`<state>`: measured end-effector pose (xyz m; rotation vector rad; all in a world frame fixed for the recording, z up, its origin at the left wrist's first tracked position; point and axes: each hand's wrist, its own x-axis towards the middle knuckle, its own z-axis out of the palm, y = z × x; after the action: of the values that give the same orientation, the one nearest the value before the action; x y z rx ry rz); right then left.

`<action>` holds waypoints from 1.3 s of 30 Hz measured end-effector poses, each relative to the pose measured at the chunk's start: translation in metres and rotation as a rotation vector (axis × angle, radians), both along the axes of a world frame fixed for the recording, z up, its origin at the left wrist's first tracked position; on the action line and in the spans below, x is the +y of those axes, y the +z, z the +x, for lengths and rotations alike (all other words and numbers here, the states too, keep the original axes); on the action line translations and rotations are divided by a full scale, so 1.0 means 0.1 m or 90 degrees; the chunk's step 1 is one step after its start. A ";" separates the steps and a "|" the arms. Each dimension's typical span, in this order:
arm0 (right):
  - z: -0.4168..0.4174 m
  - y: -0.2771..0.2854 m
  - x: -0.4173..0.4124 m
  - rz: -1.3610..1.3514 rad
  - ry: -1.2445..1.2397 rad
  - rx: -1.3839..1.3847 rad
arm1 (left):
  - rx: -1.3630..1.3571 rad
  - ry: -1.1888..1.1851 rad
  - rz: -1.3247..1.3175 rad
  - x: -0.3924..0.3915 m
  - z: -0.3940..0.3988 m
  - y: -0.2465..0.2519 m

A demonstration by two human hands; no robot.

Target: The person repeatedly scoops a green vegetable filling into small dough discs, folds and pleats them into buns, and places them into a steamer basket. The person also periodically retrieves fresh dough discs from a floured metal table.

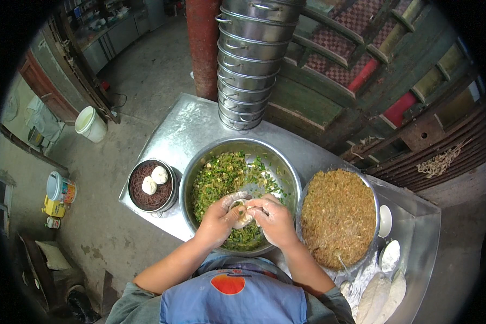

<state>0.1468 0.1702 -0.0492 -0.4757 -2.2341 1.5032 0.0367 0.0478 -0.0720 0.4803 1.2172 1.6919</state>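
Over a large steel bowl (185, 202) of chopped green vegetable filling, my left hand (222, 214) cups a dough wrapper (243, 220) with some green filling showing in it. My right hand (270, 214) pinches the edge of the same wrapper with its fingertips. Both hands are dusted with flour. To the left, two white buns (149, 185) rest on dark strands inside a round steel steamer tray (174, 198). A wide metal bowl of brown minced filling (340, 214) stands to the right, with a utensil handle (343, 263) sticking out.
A tall stack of steel steamer tiers (247, 73) stands behind the green filling, beside a red pillar (203, 48). At right lie a white bowl (385, 221), a bowl of flour (390, 256) and long pieces of dough (374, 297). A white bucket (91, 124) is on the floor.
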 end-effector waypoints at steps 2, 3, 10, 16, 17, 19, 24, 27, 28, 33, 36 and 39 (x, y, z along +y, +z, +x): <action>0.02 0.02 0.04 0.118 0.028 -0.007 | 0.066 -0.018 -0.060 -0.02 -0.02 -0.03; 0.02 0.03 0.04 0.097 0.037 -0.022 | 0.109 -0.021 -0.060 -0.03 -0.01 -0.03; 0.00 0.05 0.00 0.072 0.025 -0.027 | 0.118 -0.009 -0.056 -0.02 -0.06 0.04; 0.04 -0.02 -0.02 -0.284 -0.059 -0.047 | -0.170 0.042 0.135 -0.08 -0.02 0.03; 0.04 -0.03 -0.03 -0.362 -0.060 -0.027 | -0.165 0.044 0.155 -0.07 0.02 0.00; 0.03 -0.06 -0.05 -0.447 -0.069 -0.007 | -0.163 0.057 0.191 -0.02 0.11 -0.07; 0.03 -0.08 -0.15 -0.369 -0.059 -0.011 | -0.112 0.157 0.096 0.00 0.15 -0.21; 0.02 -0.07 -0.16 -0.187 -0.032 -0.095 | -0.125 0.175 0.073 0.00 0.15 -0.24; 0.01 -0.06 -0.15 -0.102 -0.028 -0.094 | -0.130 0.175 0.070 0.00 0.15 -0.24; 0.00 -0.02 -0.12 0.229 -0.024 -0.030 | -0.094 0.157 0.051 0.00 0.14 -0.23; -0.01 -0.02 -0.15 0.245 -0.026 -0.031 | -0.072 0.124 0.031 -0.01 0.10 -0.22; -0.02 -0.03 -0.17 -0.015 -0.059 -0.086 | -0.034 0.088 0.000 -0.01 0.06 -0.18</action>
<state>0.1449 0.1535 -0.0522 -0.6970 -2.2641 1.4920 0.0423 0.0468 -0.0897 0.3565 1.2355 1.8100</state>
